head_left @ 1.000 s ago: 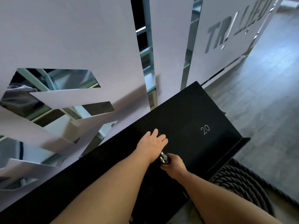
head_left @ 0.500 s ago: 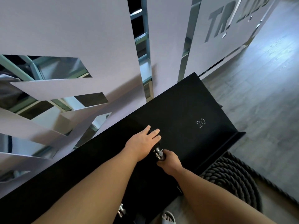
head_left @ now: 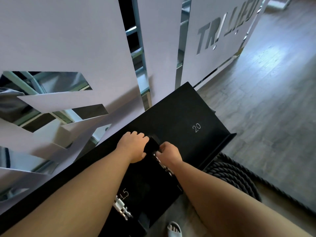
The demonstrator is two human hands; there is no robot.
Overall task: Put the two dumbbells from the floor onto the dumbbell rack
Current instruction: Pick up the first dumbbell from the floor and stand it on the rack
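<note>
A black dumbbell (head_left: 152, 144) lies on the sloping black rack shelf (head_left: 184, 117), between the white marks "15" and "20". My left hand (head_left: 134, 146) curls over its far head. My right hand (head_left: 169, 153) grips the chrome handle (head_left: 163, 164) just behind that head. The near head is hard to tell from the dark shelf. A second dumbbell shows only its chrome handle (head_left: 121, 208) lower on the rack, beside the "15", partly hidden under my left forearm.
A coiled black rope (head_left: 232, 177) lies on the floor right of the rack. White wall panels with mirrored cut-outs (head_left: 51, 82) stand right behind the rack. Grey wooden floor (head_left: 273, 100) stretches to the right. My sandalled foot (head_left: 174, 228) is below the rack's edge.
My left hand went from lying flat to curling over the dumbbell's head. The view tilted down, so the second dumbbell's handle and the "15" mark now show.
</note>
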